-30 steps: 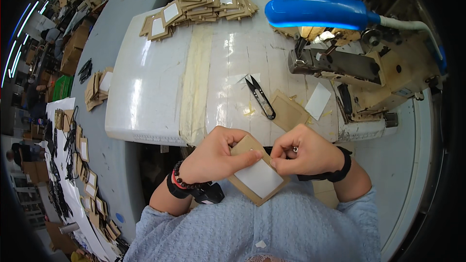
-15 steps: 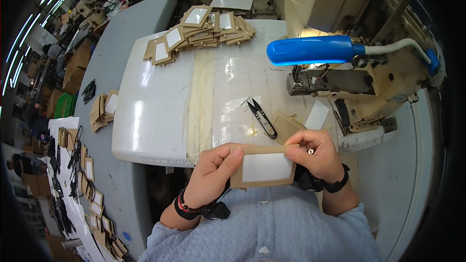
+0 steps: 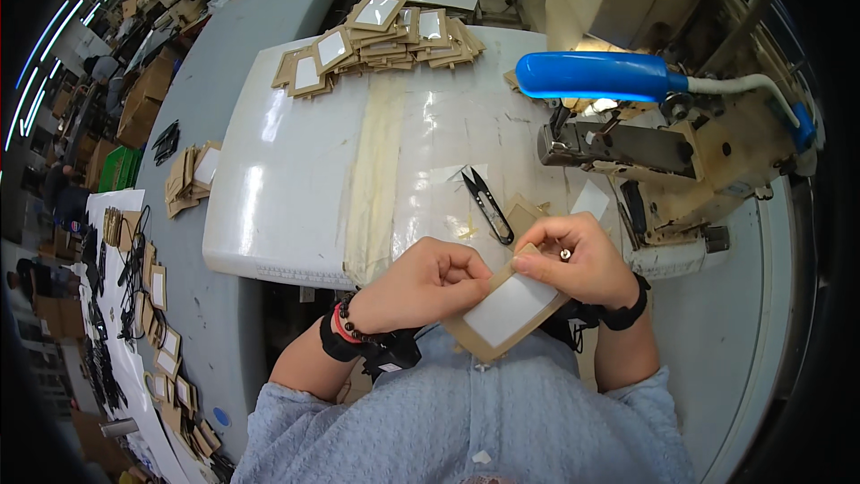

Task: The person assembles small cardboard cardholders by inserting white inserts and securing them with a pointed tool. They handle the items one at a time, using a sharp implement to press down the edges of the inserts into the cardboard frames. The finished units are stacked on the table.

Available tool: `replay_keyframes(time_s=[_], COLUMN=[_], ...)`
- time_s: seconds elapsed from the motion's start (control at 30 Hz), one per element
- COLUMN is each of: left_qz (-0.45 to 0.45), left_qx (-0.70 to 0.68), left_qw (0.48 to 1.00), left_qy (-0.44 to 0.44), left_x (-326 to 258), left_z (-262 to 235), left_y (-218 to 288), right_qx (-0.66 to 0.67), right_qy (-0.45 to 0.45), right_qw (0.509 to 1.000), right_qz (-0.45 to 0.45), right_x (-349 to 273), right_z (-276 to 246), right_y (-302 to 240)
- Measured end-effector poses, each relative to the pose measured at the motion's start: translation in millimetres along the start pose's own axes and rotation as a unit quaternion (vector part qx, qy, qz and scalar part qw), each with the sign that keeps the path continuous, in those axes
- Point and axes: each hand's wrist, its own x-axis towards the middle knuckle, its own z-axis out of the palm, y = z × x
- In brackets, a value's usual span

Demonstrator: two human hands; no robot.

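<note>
A tan card holder [image 3: 512, 312] with a pale window is tilted in front of my body, below the table's near edge. My right hand [image 3: 578, 260] grips its upper corner between thumb and fingers. At the upper left edge of the holder, my left hand [image 3: 428, 282] is pinched closed, thumb against the curled index finger; the fingertips cover that bit of edge. Beyond the hands lie black thread snips [image 3: 488, 206] on the white tabletop. Another tan piece [image 3: 522, 210] lies beside the snips, partly hidden by my right hand.
A sewing machine [image 3: 627, 148] stands at the right, with a blue lamp [image 3: 591, 77] over its arm. A heap of tan holders [image 3: 385, 40] covers the table's far side. More holders [image 3: 190, 179] rest on the grey table [image 3: 237, 81] to the left. A white slip [image 3: 590, 200] lies near the machine.
The card holder has turned from level to slanted, its left side dropping. My left hand has moved from its left corner inward along the upper edge, closer to my right hand.
</note>
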Motion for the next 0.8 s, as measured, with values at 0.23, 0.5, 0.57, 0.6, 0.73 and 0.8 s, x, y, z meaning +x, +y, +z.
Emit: replay_keyframes(time_s=[0.23,0.5,0.57,0.6,0.73,0.8], left_qz=[-0.007,-0.014,-0.010,-0.006,-0.005,-0.005], left_qx=[0.016,-0.001,-0.005,0.000,0.007,-0.001], left_qw=[1.000,1.000,1.000,1.000,1.000,1.000], left_qy=[-0.018,-0.014,-0.020,-0.013,0.006,0.005], left_x=[-2,-3,-3,-4,-4,-4], left_z=[2,4,3,2,3,4], left_y=[1,-2,-3,-2,-4,-4], right_qx=[-0.005,0.011,0.006,0.000,-0.011,-0.004], right_qy=[-0.024,-0.037,-0.043,-0.041,-0.031,-0.034], right_qw=[1.000,0.999,0.999,0.999,0.999,0.999], right_qz=[-0.010,-0.008,0.001,0.000,-0.006,-0.006], right_x=[-1,0,0,1,4,4], right_z=[-3,-1,-2,-1,1,0], right_y=[3,7,7,6,8,10])
